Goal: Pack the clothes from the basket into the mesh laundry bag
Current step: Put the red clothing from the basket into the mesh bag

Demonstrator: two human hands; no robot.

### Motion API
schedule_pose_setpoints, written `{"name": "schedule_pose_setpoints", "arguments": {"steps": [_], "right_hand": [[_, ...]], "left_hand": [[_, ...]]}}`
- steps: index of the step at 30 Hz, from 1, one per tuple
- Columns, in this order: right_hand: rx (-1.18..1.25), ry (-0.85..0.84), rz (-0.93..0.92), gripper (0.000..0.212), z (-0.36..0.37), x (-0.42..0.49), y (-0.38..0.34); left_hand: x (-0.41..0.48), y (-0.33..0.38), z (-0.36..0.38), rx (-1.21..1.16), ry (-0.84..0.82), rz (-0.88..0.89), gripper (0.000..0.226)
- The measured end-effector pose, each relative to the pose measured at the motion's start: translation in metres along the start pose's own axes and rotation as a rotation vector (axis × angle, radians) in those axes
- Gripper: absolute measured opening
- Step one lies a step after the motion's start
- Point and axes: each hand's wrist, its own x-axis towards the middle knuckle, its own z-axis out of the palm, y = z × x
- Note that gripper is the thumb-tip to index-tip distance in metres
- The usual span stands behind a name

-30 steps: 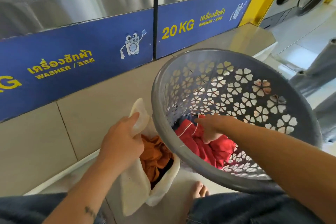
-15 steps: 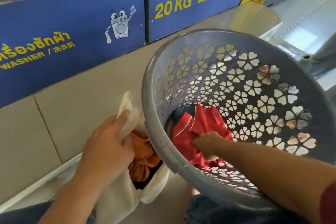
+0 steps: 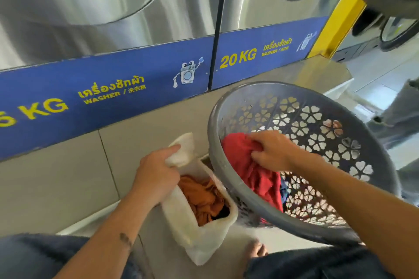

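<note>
Left hand [image 3: 156, 172] is closed on the far rim of the white mesh laundry bag [image 3: 204, 233], holding its mouth open; an orange garment [image 3: 201, 199] lies inside. Right hand [image 3: 273, 150] is clenched around a red garment [image 3: 249, 165], raised at the near-left wall inside the tilted grey basket [image 3: 340, 106]. The basket rim sits just right of the bag. Blue washer panels [image 3: 113, 93] stand beyond.

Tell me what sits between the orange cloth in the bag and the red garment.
In the head view, the grey basket's near rim stands between the orange cloth and the red garment, along with the white bag's edge beside it.
</note>
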Motion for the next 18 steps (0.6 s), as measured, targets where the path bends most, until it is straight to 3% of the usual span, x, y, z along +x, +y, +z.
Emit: {"name": "schedule_pose_setpoints", "arguments": {"steps": [2, 6, 10, 14, 16, 18], "right_hand": [[0.061, 0.132, -0.025, 0.009, -0.020, -0.016, -0.018], [0.124, 0.394, -0.001, 0.012, -0.048, -0.052, -0.049], [0.123, 0.553, -0.160, 0.019, -0.068, -0.079, -0.087], [0.053, 0.464, -0.386, 0.013, -0.070, -0.095, -0.131], [0.001, 0.336, -0.496, 0.021, -0.061, -0.092, -0.145], [0.110, 0.169, -0.518, 0.034, -0.051, -0.085, -0.149]], "left_hand": [[-0.004, 0.002, -0.004, -0.073, 0.016, 0.003, 0.057], [-0.016, 0.012, -0.014, -0.217, 0.043, 0.028, 0.054], [-0.037, 0.037, -0.030, -0.322, 0.031, 0.097, 0.052], [-0.062, 0.062, -0.063, -0.382, 0.079, 0.249, 0.047], [-0.068, 0.066, -0.077, -0.422, 0.093, 0.288, 0.045], [-0.072, 0.066, -0.084, -0.457, 0.084, 0.294, 0.045]]}}
